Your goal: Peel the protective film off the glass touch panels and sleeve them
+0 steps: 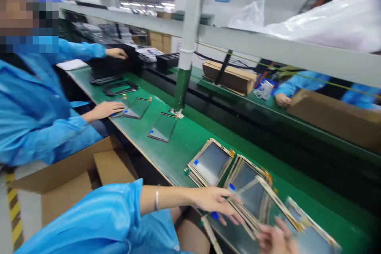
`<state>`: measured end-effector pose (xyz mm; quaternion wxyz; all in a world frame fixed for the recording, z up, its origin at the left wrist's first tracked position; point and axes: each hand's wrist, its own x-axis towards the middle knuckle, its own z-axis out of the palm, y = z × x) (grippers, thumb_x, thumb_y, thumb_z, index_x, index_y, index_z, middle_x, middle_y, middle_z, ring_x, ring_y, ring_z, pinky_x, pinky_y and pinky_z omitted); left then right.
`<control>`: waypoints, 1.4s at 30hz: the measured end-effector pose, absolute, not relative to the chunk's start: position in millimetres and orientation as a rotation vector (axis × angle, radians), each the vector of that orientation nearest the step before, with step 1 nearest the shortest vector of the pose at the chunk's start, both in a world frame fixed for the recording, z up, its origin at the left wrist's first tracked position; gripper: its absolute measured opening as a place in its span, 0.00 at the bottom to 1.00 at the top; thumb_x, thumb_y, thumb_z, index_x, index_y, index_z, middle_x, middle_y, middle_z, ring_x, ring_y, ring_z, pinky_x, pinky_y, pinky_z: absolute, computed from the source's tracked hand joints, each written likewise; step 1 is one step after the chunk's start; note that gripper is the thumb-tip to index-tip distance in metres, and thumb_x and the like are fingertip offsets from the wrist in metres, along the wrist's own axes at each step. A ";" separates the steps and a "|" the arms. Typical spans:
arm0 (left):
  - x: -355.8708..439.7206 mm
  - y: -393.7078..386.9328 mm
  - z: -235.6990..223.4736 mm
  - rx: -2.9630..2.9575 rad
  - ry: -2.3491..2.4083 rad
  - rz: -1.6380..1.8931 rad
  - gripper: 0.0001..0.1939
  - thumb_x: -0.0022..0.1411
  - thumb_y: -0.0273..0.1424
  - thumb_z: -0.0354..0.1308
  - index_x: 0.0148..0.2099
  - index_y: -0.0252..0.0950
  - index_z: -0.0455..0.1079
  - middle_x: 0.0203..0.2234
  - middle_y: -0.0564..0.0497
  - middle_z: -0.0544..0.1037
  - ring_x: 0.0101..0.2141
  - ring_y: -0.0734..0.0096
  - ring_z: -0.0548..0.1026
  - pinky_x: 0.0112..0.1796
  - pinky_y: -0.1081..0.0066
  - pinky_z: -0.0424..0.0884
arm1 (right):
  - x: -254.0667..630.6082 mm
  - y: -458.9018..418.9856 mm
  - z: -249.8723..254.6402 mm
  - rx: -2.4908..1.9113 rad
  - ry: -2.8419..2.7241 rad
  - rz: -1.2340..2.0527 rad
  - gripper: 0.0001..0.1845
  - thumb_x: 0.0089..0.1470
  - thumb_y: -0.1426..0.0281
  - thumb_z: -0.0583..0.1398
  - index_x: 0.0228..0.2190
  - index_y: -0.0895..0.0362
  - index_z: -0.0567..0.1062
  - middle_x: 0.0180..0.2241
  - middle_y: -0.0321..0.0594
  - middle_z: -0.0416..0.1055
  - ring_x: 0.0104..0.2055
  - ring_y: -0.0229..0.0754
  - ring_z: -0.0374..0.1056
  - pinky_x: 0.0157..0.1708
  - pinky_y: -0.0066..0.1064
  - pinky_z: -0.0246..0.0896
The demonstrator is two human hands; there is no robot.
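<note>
My left hand (220,203) reaches across the bench with its fingers over the upper-left edge of a see-through glass touch panel (268,210) with a pale border. That panel is tilted above a stack of similar panels (247,186), and a blue tab (214,215) shows under my fingers. At the lower right, my right hand (278,239) is close to the panel's near edge; motion blurs its fingers, so its grip is unclear. To the left lies another panel stack (211,162) with orange connector tails, and to the right more panels (317,232).
A co-worker's hand (108,110) rests by single glass panels (137,108) on the green bench (178,158). Black frames (120,88) are stacked beyond. A grey-green post (186,67) rises behind the bench. An open cardboard box (71,184) stands at my left.
</note>
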<state>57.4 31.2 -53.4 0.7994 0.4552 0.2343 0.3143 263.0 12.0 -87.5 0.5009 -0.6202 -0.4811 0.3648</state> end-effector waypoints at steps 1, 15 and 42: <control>49.9 19.9 -50.0 0.924 0.499 0.666 0.34 0.48 0.51 0.65 0.51 0.39 0.61 0.44 0.42 0.77 0.46 0.56 0.76 0.36 0.65 0.72 | 247.4 2.0 -76.6 -1.467 -1.071 0.913 0.24 0.49 0.52 0.60 0.43 0.52 0.69 0.21 0.37 0.72 0.19 0.43 0.66 0.16 0.31 0.59; -14.4 -8.6 -17.3 0.923 0.697 0.637 0.21 0.61 0.43 0.58 0.51 0.37 0.61 0.49 0.37 0.75 0.43 0.60 0.78 0.38 0.66 0.72 | 229.2 22.6 -10.2 -1.243 -1.114 1.482 0.25 0.46 0.49 0.63 0.23 0.61 0.76 0.24 0.46 0.75 0.22 0.38 0.68 0.18 0.25 0.58; -30.0 144.6 -48.1 1.215 1.325 1.056 0.40 0.53 0.22 0.58 0.65 0.37 0.46 0.63 0.35 0.52 0.57 0.51 0.65 0.52 0.51 0.66 | 322.9 -6.0 -71.6 -1.771 -1.149 0.477 0.23 0.49 0.51 0.56 0.34 0.58 0.76 0.39 0.50 0.74 0.42 0.50 0.69 0.37 0.38 0.65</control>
